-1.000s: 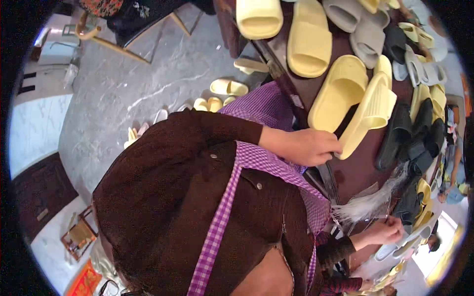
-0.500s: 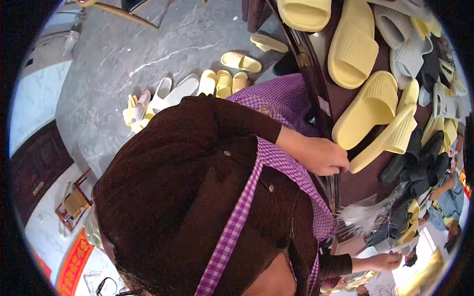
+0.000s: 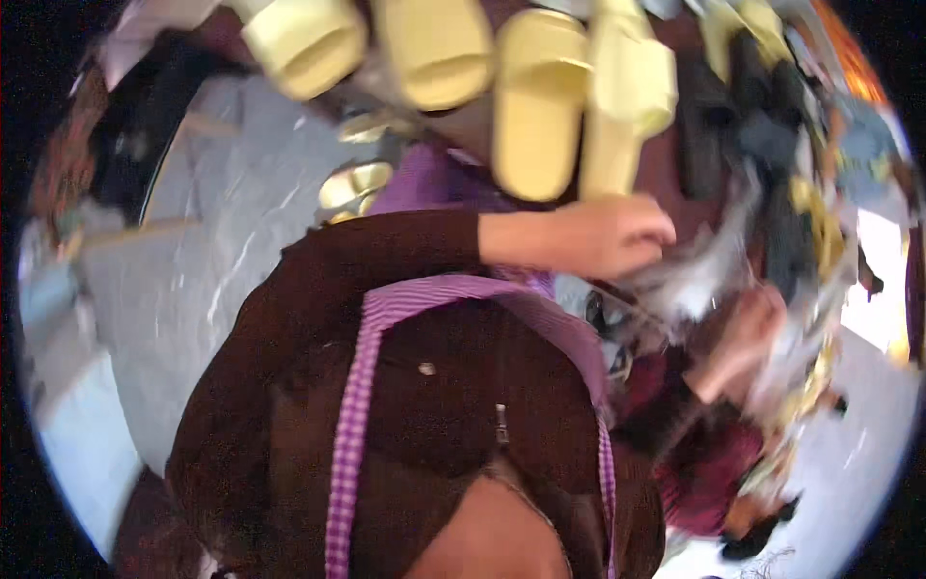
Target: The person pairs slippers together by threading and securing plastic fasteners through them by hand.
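1. From my distant seat, I judge the yellow slipper (image 3: 610,159) to be light and made from soft foam; it should bend and spring back, and not break easily.
2. Its smooth skin may slip a little, so I would pinch the heel edge or take the wide strap from both sides.
3. It is pale yellow, with a thick sole and a broad strap, in the upper middle of the frame, right beside another slipper (image 3: 536,145) of the same colour.
4. My left hand (image 3: 617,236) is at its heel, fingers curled; blur hides any hold.
5. My right hand (image 3: 752,333), right of centre, is blurred near clear plastic (image 3: 694,289); I cannot tell its grip.
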Action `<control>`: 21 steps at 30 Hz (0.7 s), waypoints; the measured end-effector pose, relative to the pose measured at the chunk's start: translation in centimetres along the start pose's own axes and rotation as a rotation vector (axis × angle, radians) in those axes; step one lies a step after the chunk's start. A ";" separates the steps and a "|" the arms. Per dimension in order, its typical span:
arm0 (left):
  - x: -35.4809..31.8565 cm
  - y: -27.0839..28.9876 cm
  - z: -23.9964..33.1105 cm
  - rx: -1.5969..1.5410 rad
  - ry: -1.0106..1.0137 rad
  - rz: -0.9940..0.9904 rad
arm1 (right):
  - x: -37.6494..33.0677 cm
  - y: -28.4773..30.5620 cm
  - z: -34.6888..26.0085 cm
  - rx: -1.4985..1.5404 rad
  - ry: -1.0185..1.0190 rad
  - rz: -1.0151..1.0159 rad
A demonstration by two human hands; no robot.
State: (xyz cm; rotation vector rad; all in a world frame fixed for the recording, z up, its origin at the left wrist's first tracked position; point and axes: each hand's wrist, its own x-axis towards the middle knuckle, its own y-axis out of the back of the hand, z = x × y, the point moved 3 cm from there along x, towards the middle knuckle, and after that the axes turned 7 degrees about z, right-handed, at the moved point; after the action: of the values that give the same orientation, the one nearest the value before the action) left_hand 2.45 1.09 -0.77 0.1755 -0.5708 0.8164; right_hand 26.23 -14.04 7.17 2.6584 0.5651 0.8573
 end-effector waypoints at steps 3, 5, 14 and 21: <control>2.3 -3.3 0.1 -0.202 0.194 0.015 | -3.8 -2.7 -0.8 -0.085 0.282 -0.132; 2.5 -5.7 -0.4 -0.231 0.204 -0.093 | -5.3 -3.4 -0.9 -0.223 0.378 -0.209; 1.5 -7.4 -2.7 0.020 0.351 -0.216 | -4.8 -4.3 1.0 -0.309 0.455 -0.310; 1.8 -3.2 -2.2 -0.244 0.766 -0.055 | -1.6 -5.3 8.6 -0.416 0.322 -0.464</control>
State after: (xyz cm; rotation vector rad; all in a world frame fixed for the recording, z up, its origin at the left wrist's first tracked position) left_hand 6.64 0.81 -1.40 -0.3382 0.0618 0.6871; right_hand 28.80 -11.43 -2.42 1.9209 0.9171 1.1129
